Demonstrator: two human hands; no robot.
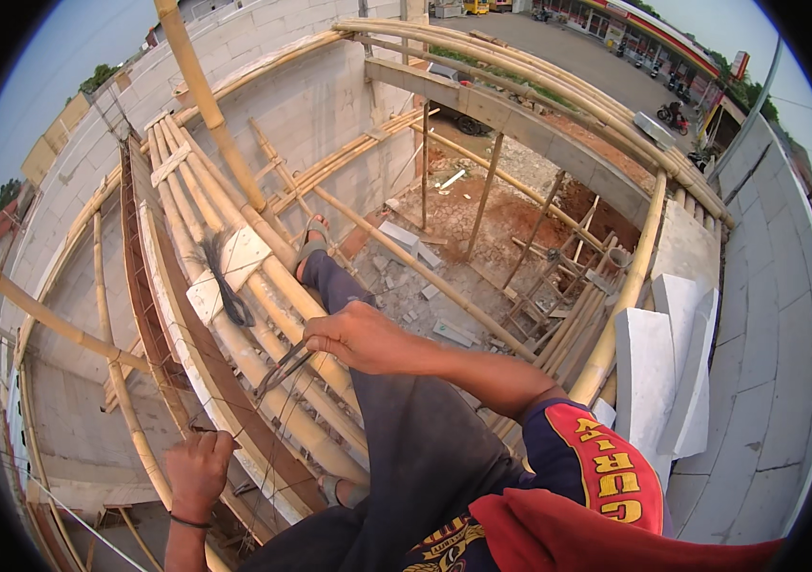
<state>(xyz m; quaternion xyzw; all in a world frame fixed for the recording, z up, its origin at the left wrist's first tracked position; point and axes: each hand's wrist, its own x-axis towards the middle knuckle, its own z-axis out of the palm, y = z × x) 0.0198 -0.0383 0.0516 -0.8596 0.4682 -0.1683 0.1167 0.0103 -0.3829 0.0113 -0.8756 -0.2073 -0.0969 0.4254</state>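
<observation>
My right hand is closed round the end of dark metal pincers, held over the bamboo poles. Lower left, my left hand is a fist at the timber formwork. A short dark wire shows at its fingertips; the rest is hidden in the grip. Inside the long formwork channel runs a rusty steel reinforcement cage. A loose bundle of black tie wire lies across a wooden board on the poles, ahead of my right hand.
My sandalled foot rests on the bamboo platform. An upright bamboo pole and a slanting one cross nearby. Far below right is a rubble-strewn floor. White blocks lean beside a block wall at right.
</observation>
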